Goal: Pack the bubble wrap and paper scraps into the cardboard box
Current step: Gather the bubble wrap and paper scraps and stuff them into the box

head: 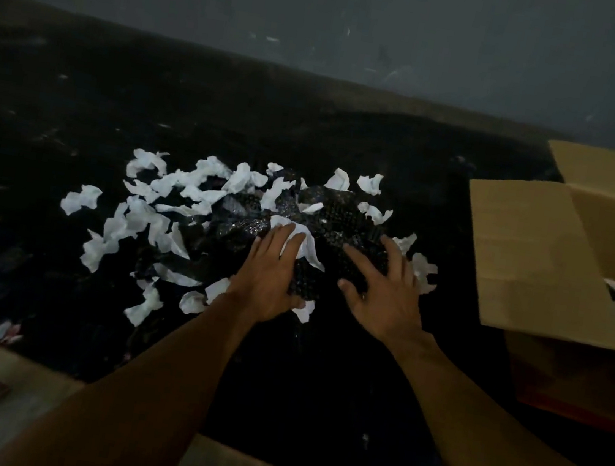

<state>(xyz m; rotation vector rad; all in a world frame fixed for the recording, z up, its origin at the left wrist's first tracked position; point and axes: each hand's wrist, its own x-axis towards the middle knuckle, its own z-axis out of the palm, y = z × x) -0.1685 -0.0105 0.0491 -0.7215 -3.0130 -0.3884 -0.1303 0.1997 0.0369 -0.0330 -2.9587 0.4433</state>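
The cardboard box (525,257) stands open at three o'clock, with white scraps and something dark already inside. The dark bubble wrap (340,217) lies crumpled at centre; it looks light and springy, best scooped from its edges. Flimsy paper scraps (148,217) scatter toward nine o'clock. The left hand (271,275) and right hand (385,288) rest spread-fingered on the wrap.

Dark crumpled bubble wrap (334,215) lies under the left hand (271,279) and right hand (384,296); white paper scraps (140,216) scatter left of them; open cardboard box (525,257), seemingly part-filled, stands right.
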